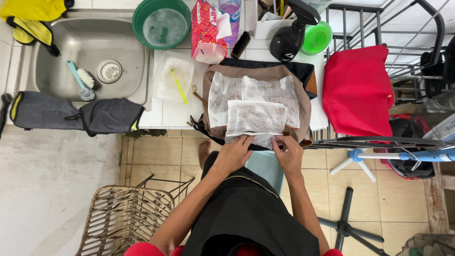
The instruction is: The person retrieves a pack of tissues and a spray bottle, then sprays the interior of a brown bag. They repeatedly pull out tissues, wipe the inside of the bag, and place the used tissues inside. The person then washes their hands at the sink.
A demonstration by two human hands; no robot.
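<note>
Damp thin tissue sheet (254, 118) on brown bag (303, 106): left hand (234, 154) flat, right hand (287, 150) grip pinching its edge.

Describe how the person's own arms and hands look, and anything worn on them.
Both forearms are bare, with no sleeves showing below the elbows. The left hand and right hand wear no gloves. No watch, bracelet or ring can be made out. A black apron covers the lap between the arms.

a white tiled counter (156, 116) beside a steel sink (90, 45) bears a brown fabric bag (303, 106), a white tray (163, 92), a green plastic basin (140, 21), a red tissue pack (206, 33), a black spray bottle (286, 40) and a dark brush (241, 45).
</note>
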